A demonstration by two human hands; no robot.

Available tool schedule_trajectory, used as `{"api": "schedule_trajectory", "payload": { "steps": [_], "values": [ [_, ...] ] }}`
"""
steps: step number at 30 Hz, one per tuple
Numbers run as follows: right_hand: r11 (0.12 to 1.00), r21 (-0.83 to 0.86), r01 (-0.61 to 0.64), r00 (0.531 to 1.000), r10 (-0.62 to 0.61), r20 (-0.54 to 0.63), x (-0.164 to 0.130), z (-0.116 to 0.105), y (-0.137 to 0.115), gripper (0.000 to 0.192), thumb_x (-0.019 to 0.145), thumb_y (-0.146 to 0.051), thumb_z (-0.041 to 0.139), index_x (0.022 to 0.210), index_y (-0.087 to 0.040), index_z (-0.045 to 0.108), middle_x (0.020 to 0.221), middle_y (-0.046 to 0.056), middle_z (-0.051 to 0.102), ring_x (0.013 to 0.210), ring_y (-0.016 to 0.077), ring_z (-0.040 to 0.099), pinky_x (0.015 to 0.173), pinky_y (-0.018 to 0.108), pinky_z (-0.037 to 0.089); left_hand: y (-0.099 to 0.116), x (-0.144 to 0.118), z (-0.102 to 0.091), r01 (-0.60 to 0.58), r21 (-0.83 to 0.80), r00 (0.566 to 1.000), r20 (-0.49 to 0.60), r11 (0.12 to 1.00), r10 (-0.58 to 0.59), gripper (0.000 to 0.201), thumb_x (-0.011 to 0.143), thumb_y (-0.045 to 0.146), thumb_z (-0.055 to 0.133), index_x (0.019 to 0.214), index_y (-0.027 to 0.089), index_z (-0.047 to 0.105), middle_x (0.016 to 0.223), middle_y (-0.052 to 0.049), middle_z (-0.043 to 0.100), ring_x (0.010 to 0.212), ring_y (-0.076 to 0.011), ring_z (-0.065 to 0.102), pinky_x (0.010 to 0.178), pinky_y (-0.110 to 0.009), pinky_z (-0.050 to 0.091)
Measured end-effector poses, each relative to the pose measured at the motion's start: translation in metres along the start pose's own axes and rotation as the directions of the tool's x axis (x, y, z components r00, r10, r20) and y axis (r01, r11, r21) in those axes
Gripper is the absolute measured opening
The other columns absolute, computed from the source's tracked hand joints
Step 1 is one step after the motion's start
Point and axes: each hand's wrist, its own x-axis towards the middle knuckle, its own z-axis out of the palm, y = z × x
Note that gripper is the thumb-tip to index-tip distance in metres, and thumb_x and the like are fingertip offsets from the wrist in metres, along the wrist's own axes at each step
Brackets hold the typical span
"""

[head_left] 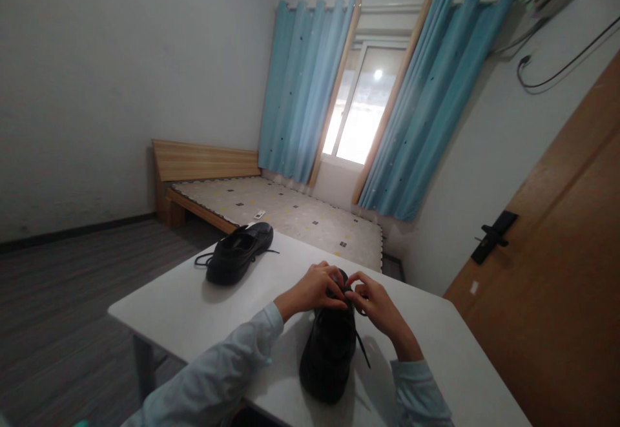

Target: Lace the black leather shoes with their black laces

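Observation:
A black lace-up shoe [329, 356] stands on the white table [285, 272], its heel toward me and its toe pointing away. My left hand [322, 287] is over the front of the shoe from the left, fingers bent and pinched at the lacing. From the right, my right hand [371, 299] meets it there with thumb and forefinger pinched close together. One black shoelace end [362, 349] hangs down the shoe's right side. The part of the lace between my fingertips is mostly hidden. A second black shoe [237, 252] sits farther left on the table, its laces loose.
Beyond the table is a bed with a patterned mattress [300, 214] and a wooden headboard [208, 161]; a small white remote [260, 214] lies on it. Blue curtains [307, 91] flank the window. A wooden door [557, 239] with a black handle [494, 238] is at the right.

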Motion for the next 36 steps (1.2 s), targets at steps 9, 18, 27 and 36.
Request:
{"api": "schedule_trajectory", "payload": {
  "steps": [9, 18, 27, 36],
  "values": [
    [0.995, -0.094, 0.009, 1.0, -0.01, -0.01, -0.003, 0.009, -0.008, 0.012, 0.079, -0.032, 0.057, 0.08, -0.02, 0.055, 0.048, -0.006, 0.054, 0.041, 0.0094, 0.041, 0.041, 0.019, 0.026, -0.004, 0.0, 0.009, 0.036, -0.16, 0.999, -0.012, 0.986, -0.038, 0.022, 0.064, 0.04, 0.075, 0.074, 0.021, 0.073, 0.092, -0.003, 0.063, 0.088, -0.0172, 0.055, 0.081, -0.029, 0.038],
    [0.98, -0.199, 0.027, 0.999, -0.031, -0.017, 0.0, 0.004, 0.006, 0.025, 0.067, -0.036, 0.071, 0.083, -0.021, 0.058, 0.054, -0.006, 0.051, 0.05, 0.0114, 0.045, 0.048, 0.022, 0.032, 0.001, -0.002, 0.008, 0.051, -0.211, 0.998, -0.01, 0.976, -0.054, 0.018, 0.066, 0.035, 0.074, 0.07, 0.018, 0.07, 0.091, -0.005, 0.063, 0.088, -0.0179, 0.055, 0.083, -0.03, 0.039],
    [0.995, -0.034, 0.091, 0.977, -0.082, 0.197, 0.002, -0.002, 0.028, 0.076, 0.059, -0.04, 0.078, 0.124, -0.024, 0.043, 0.137, 0.008, 0.039, 0.127, 0.0258, 0.036, 0.102, 0.041, 0.033, 0.005, -0.005, -0.005, 0.009, -0.335, 0.999, -0.026, 0.942, -0.019, 0.009, 0.072, 0.023, 0.067, 0.073, 0.014, 0.066, 0.088, -0.004, 0.06, 0.087, -0.0161, 0.056, 0.081, -0.027, 0.042],
    [0.998, 0.059, 0.015, 0.944, -0.033, 0.327, -0.002, -0.005, 0.056, 0.084, 0.065, -0.042, 0.075, 0.136, -0.026, 0.035, 0.142, 0.007, 0.037, 0.132, 0.0259, 0.032, 0.111, 0.043, 0.02, 0.005, -0.005, -0.012, 0.081, -0.838, 0.985, -0.016, 0.54, -0.173, 0.026, 0.085, 0.041, 0.051, 0.085, 0.016, 0.046, 0.087, -0.006, 0.063, 0.084, -0.0164, 0.061, 0.08, -0.034, 0.047]
  ]
}}
